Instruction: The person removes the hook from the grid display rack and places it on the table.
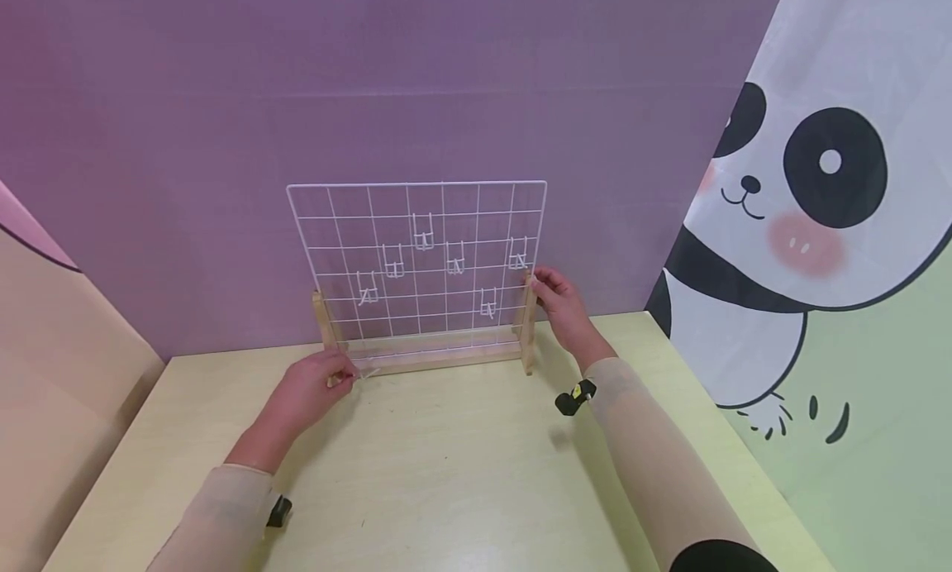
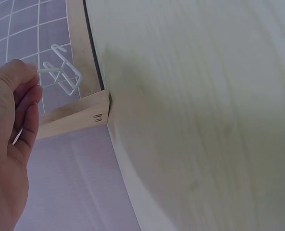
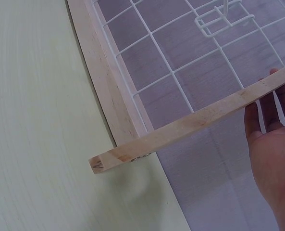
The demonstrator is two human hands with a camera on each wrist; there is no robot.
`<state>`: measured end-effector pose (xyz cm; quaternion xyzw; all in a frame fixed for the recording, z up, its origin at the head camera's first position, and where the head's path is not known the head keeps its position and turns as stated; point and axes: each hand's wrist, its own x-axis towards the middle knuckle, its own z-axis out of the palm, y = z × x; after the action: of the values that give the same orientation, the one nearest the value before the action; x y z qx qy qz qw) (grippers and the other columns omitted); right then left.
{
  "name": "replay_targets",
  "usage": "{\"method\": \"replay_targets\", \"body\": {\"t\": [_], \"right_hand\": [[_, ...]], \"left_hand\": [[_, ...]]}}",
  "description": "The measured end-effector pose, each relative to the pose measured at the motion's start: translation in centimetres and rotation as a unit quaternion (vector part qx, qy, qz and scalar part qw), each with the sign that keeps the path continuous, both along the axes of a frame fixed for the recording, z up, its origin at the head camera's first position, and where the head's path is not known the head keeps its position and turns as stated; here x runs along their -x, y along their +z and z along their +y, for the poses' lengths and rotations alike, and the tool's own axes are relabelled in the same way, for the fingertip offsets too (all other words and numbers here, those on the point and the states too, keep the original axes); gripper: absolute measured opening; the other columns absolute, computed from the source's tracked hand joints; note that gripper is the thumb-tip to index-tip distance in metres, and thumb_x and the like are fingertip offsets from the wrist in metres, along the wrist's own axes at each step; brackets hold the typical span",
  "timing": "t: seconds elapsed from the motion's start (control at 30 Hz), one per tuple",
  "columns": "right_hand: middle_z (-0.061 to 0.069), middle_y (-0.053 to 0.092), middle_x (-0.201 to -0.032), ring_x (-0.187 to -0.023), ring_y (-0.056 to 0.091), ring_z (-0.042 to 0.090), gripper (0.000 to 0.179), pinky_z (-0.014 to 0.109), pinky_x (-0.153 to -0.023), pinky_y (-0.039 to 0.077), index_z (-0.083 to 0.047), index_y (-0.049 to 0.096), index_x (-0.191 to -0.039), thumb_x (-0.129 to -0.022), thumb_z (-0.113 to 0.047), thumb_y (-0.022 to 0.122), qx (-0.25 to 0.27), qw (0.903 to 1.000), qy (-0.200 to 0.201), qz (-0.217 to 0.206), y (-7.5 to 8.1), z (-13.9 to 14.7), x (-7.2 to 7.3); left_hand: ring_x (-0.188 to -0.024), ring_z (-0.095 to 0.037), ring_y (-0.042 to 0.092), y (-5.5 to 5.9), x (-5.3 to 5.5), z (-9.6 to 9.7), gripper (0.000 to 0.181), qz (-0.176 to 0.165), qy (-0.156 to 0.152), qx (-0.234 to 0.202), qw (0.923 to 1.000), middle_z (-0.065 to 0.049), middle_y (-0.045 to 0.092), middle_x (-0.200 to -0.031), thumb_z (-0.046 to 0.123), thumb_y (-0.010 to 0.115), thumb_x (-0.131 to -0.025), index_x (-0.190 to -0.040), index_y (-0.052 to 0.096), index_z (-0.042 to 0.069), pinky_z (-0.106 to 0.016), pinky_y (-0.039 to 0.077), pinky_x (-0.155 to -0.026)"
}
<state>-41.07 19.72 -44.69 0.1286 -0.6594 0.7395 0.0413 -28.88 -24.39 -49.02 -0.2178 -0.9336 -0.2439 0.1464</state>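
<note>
A white wire grid panel stands upright in a wooden stand near the back of the table. Several white wire hooks hang on it, one of them high near the middle. My left hand pinches a loose white wire hook by its end, in front of the stand's lower left corner. On the other side, my right hand grips the upper part of the right wooden post; the right wrist view shows its fingers behind that post.
The pale wooden table extends in front of the stand. Behind it hangs a purple backdrop, and a panda print covers the cloth at the right. Each wrist carries a small black device, as on the right sleeve.
</note>
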Motion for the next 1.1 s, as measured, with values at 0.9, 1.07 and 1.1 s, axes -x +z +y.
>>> {"method": "replay_targets", "body": {"t": [0.9,1.07,1.1], "right_hand": [[0.006,0.072,-0.129,-0.124,0.063,0.018,0.025,0.047,-0.126,0.041,0.003,0.062,-0.137,-0.115,-0.009,0.059,0.009,0.9999,0.005,-0.010,0.02,-0.10,-0.11],[0.003,0.071,-0.127,-0.124,0.062,0.019,0.028,0.047,-0.126,0.041,0.005,0.061,-0.139,-0.115,-0.010,0.058,0.003,0.9999,0.005,-0.009,0.03,0.03,-0.05],[0.002,0.071,-0.126,-0.125,0.062,0.020,0.028,0.046,-0.126,0.041,0.005,0.061,-0.139,-0.115,-0.010,0.058,0.003,0.9999,0.005,-0.009,0.04,0.04,-0.03]], "left_hand": [[-0.086,-0.020,0.069,-0.76,0.20,-0.23,0.016,-0.029,-0.003,0.014,0.9995,0.003,0.070,-0.092,-0.005,0.085,-0.091,-0.093,0.079,0.009,-0.047,0.063,-0.082],[-0.086,-0.019,0.069,-0.85,0.19,-0.33,0.015,-0.026,-0.008,0.013,0.9995,0.003,0.070,-0.093,-0.005,0.086,-0.091,-0.093,0.079,0.009,-0.045,0.063,-0.080],[-0.086,-0.019,0.069,-0.83,0.18,-0.34,0.015,-0.026,-0.009,0.014,0.9995,0.003,0.070,-0.092,-0.005,0.086,-0.091,-0.093,0.079,0.009,-0.045,0.063,-0.080]]}}
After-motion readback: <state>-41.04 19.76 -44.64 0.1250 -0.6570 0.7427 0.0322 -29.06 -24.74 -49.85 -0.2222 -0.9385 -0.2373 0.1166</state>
